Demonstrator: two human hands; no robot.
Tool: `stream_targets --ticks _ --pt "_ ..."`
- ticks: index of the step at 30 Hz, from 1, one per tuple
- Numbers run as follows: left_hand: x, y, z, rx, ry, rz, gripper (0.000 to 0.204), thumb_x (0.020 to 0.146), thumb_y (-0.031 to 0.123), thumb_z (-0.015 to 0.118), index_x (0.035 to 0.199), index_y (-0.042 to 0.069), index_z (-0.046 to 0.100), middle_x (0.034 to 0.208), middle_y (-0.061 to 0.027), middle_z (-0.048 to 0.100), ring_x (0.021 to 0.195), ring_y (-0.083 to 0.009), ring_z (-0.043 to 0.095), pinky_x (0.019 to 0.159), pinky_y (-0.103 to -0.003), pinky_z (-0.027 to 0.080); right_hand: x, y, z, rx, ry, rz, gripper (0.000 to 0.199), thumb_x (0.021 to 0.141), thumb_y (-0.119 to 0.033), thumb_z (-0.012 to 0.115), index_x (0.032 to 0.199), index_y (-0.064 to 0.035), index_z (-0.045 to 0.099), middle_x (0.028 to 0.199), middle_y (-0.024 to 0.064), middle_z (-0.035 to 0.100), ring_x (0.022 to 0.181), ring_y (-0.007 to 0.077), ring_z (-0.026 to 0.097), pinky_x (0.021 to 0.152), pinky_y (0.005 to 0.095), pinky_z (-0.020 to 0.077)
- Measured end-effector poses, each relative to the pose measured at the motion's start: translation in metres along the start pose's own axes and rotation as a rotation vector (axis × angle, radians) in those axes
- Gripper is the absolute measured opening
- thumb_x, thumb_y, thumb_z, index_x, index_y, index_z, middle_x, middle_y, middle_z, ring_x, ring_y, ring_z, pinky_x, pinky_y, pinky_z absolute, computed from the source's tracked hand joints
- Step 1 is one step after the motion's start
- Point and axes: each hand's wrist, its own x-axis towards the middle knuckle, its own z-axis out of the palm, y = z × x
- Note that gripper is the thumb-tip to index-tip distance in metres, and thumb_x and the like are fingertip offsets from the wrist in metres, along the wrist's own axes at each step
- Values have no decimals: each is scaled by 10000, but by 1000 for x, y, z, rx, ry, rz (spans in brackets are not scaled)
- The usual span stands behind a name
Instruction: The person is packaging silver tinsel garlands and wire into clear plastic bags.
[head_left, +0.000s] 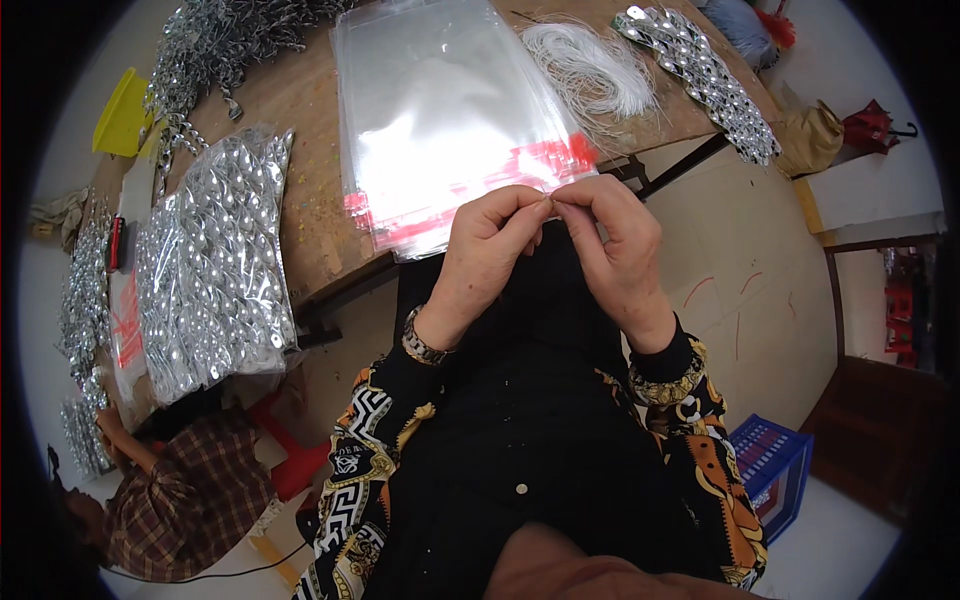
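My left hand [478, 245] and my right hand [618, 238] meet in front of my body, at the near edge of the table. Thumb and forefinger of each are pinched together, the fingertips almost touching. Whatever they pinch is too small to make out. Just beyond them lies a stack of clear plastic bags [430, 110] with red-printed ends, some overhanging the table edge. To the right of the stack is a loose hank of white string [595, 75]. A bundle of shiny silver garlands [705, 80] rests at the table's far right.
On the left stands a plastic-wrapped pack of silver garlands [215, 265], near a red-and-black cutter [117, 243]. More silver strands [225, 40] and a yellow basket [121, 112] are farther back. A person in a checked shirt [195, 500] works at lower left; a blue crate [772, 465] stands right.
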Motion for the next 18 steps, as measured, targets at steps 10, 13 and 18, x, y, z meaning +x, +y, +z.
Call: stream_targets --ticks 10,13,18 --pt "0 -6 -3 -47 -51 7 181 949 134 531 970 -14 634 740 7 581 673 -55 529 618 -195 438 1 1 2 -106 0 -79 82 804 38 622 873 -1 605 797 118 612 716 273 601 632 328 466" --pt "0 -7 -3 -45 -52 14 184 952 129 523 982 -19 627 764 -1 583 680 -59 533 625 -201 445 0 1 2 -160 7 -88 85 797 34 628 868 -6 604 793 118 610 718 286 598 633 340 466" --pt "0 -6 0 224 -19 116 148 926 80 519 957 -33 609 768 -35 572 670 -94 539 628 -228 446 1 0 1 -210 -3 -87 97 784 31 634 863 -13 597 784 113 605 714 295 590 631 357 460"
